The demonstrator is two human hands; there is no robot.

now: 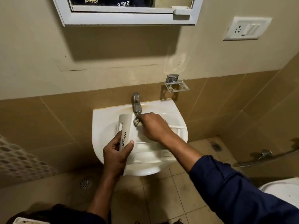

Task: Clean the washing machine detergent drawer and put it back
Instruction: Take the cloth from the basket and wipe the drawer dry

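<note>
The white detergent drawer (pixel 150 147) lies across the white wash basin (pixel 100 126), its front panel with dark lettering on the left. My left hand (pixel 117 153) grips that front panel from below, thumb on the inner side. My right hand (pixel 153 126) is over the drawer's far compartments, just below the tap (pixel 137 103), and holds a small greyish scrubbing thing (pixel 136 122) against the drawer near the panel. What that thing is stays unclear, since the hand covers most of it.
A chrome soap holder (pixel 177 85) hangs on the wall right of the tap. A mirror cabinet (pixel 126 15) is above and a socket plate (pixel 246 29) at upper right. A toilet rim (pixel 281 189) shows at lower right, a floor drain (pixel 86 182) at lower left.
</note>
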